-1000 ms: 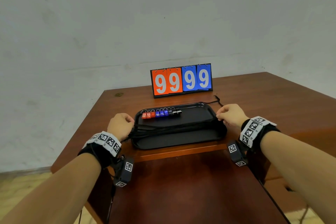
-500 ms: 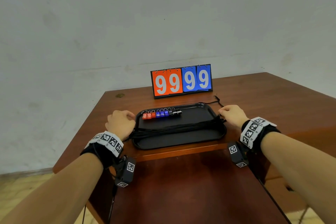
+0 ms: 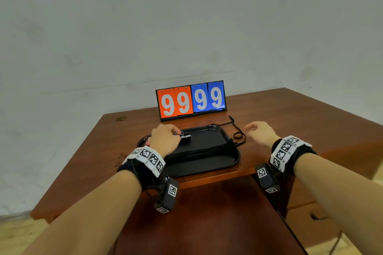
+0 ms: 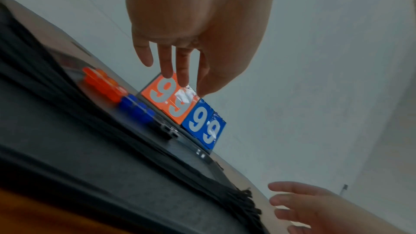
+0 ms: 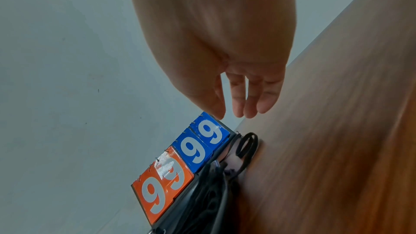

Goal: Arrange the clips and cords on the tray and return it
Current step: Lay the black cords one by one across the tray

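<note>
Tabletop tray point(image 3: 226, 163) between both open hands

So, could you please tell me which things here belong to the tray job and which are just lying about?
Job:
black tray
row of clips
black cords

Lying about:
flip scoreboard reading 9999
wooden table

Bare arms, blk wristbands point(image 3: 145, 168), marker tags, wrist cams point(image 3: 167, 196)

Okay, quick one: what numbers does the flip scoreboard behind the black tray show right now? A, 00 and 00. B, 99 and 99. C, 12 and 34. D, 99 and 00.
B: the scoreboard shows two orange 9s and two blue 9s.
</note>
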